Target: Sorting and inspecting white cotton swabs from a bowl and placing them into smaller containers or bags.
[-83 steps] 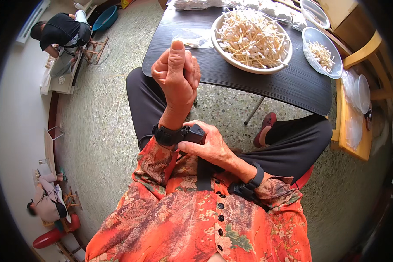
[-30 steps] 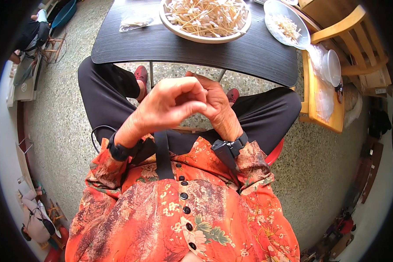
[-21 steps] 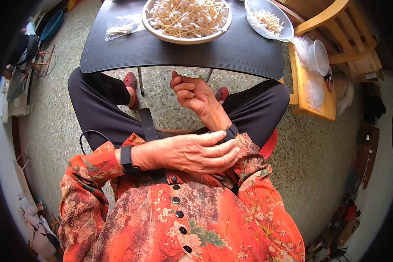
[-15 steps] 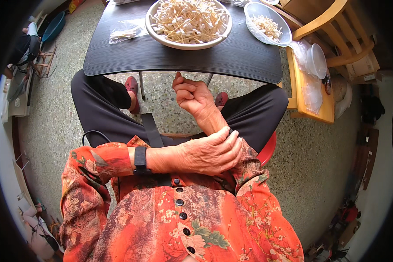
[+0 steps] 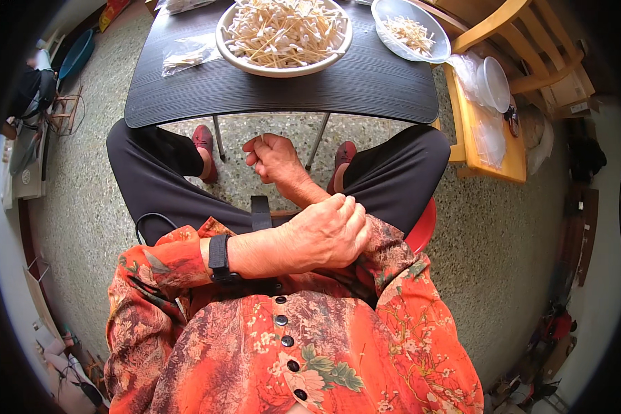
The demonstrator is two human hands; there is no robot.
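Resting across the right wrist (image 5: 308, 193), the left grip (image 5: 328, 233) is laid with its fingers bent over the right sleeve (image 5: 388, 238); whether anything is held beneath cannot be told. Ahead of it, the right grip (image 5: 274, 160) is curled, its exact closure and contents unclear. Beyond both grips, a pale bowl (image 5: 283, 71) of cotton swabs (image 5: 283, 31) is carried on the tabletop (image 5: 186, 93).

That shirt (image 5: 303, 338) at the bottom of the frame is orange-red with pale blossoms and green leaves; the wrist strap (image 5: 219, 257), left of centre, black. Up top, the table (image 5: 283, 96) is black, finely streaked, the bowl (image 5: 283, 71) off-white; upper left, a teal basin (image 5: 76, 56).
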